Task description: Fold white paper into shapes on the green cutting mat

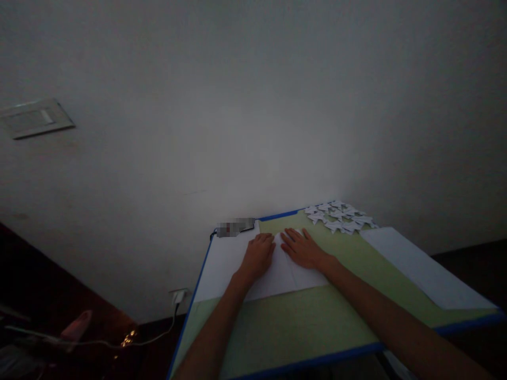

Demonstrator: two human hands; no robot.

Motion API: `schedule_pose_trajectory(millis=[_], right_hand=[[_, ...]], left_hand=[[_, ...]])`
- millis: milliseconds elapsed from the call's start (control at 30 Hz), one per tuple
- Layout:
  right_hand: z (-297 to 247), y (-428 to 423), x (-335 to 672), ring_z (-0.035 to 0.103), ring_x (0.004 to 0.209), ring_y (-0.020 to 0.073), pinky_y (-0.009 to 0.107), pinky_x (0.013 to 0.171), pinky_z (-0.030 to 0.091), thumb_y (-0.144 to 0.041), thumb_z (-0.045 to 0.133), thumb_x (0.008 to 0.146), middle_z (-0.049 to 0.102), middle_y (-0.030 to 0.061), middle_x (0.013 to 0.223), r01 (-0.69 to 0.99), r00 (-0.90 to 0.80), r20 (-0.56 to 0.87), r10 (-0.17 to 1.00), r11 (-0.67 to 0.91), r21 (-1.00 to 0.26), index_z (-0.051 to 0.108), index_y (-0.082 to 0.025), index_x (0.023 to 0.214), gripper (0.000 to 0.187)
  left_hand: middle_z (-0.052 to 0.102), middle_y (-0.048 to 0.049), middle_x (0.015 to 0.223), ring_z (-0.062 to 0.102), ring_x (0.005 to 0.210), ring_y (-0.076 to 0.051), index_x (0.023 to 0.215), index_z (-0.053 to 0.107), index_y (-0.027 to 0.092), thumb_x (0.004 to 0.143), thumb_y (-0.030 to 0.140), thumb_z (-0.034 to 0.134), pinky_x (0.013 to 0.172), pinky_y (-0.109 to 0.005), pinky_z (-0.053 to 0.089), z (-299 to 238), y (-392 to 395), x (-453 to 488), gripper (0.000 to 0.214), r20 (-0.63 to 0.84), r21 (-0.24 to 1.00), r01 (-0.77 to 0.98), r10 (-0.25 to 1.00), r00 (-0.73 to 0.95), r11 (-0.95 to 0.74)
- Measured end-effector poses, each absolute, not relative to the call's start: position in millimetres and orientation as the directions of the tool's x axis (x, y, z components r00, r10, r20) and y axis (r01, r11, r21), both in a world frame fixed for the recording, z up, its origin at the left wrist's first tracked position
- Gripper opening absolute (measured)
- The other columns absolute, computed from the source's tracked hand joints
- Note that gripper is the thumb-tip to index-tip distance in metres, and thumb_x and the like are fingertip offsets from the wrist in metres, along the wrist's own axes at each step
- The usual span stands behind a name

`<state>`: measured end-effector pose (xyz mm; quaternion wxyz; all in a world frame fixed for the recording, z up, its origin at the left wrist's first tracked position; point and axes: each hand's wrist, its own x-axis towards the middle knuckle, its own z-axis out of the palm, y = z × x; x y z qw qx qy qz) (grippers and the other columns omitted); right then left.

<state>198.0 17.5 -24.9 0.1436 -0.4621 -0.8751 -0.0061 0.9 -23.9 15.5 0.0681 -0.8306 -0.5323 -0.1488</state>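
Note:
A white sheet of paper [292, 277] with a faint crease down its middle lies on the green table top [285, 322]. My left hand [259, 254] rests on the left part of this sheet, fingers slightly bent and pointing towards the wall. On its upper right part lies my right hand [303, 249], palm down with the fingers spread. Neither hand grips anything that I can see. Another white sheet [217, 272] lies flat to the left, partly behind my left hand and forearm.
Several small folded paper pieces [340, 215] lie at the far right corner. White paper [422, 266] lies along the right edge. A blurred-out dark object [235, 227] sits at the far left corner. The wall [253, 132] stands behind; a plugged cord [176, 311] hangs left.

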Motion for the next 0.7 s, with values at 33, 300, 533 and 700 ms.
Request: schedule_pose_trajectory(millis=[33, 300, 533, 700], right_hand=[[-24.7, 17.7, 198.2, 0.031, 0.15, 0.0328, 0.064, 0.12, 0.018, -0.043, 0.021, 0.106, 0.035, 0.0177, 0.161, 0.81, -0.532, 0.258, 0.806, 0.574, -0.122, 0.04, -0.012, 0.154, 0.06], [-25.3, 20.9, 203.0, 0.032, 0.15, 0.0313, 0.065, 0.12, 0.018, -0.04, 0.019, 0.106, 0.035, 0.0182, 0.161, 0.797, -0.562, 0.26, 0.785, 0.598, -0.084, 0.04, -0.012, 0.154, 0.059], [-21.8, 16.6, 209.1, 0.026, 0.153, 0.0306, 0.059, 0.123, 0.015, -0.039, 0.017, 0.106, 0.031, 0.019, 0.163, 0.774, -0.604, 0.298, 0.739, 0.633, -0.003, 0.04, -0.005, 0.152, 0.062], [-22.3, 18.4, 211.2, 0.028, 0.152, 0.0271, 0.056, 0.124, 0.016, -0.041, 0.015, 0.107, 0.033, 0.0176, 0.162, 0.757, -0.629, 0.255, 0.734, 0.653, -0.011, 0.037, -0.006, 0.154, 0.063]], left_hand=[[0.059, -0.0111, 0.142, 0.051, 0.134, -0.021, 0.136, 0.055, 0.016, 0.103, 0.024, 0.037, 0.111, -0.039, 0.042, 12.1, -23.2, 4.9, 0.038, 0.316, 0.041, 0.9, 0.86, 0.401, -0.435], [0.052, -0.0118, 0.15, 0.045, 0.139, -0.023, 0.14, 0.05, 0.017, 0.103, 0.026, 0.029, 0.114, -0.046, 0.037, 7.7, -25.0, 13.7, 0.044, 0.213, -0.067, 0.882, 0.857, 0.469, -0.466], [0.053, -0.0131, 0.147, 0.045, 0.139, -0.024, 0.136, 0.052, 0.016, 0.097, 0.025, 0.035, 0.118, -0.051, 0.031, 2.9, -22.5, 24.1, 0.042, 0.248, -0.018, 0.912, 0.882, 0.401, -0.409], [0.047, -0.0113, 0.155, 0.03, 0.15, -0.026, 0.146, 0.045, 0.016, 0.1, 0.028, 0.03, 0.124, -0.057, 0.017, -7.2, -22.2, 21.1, 0.05, 0.256, -0.001, 0.901, 0.871, 0.42, -0.434]])
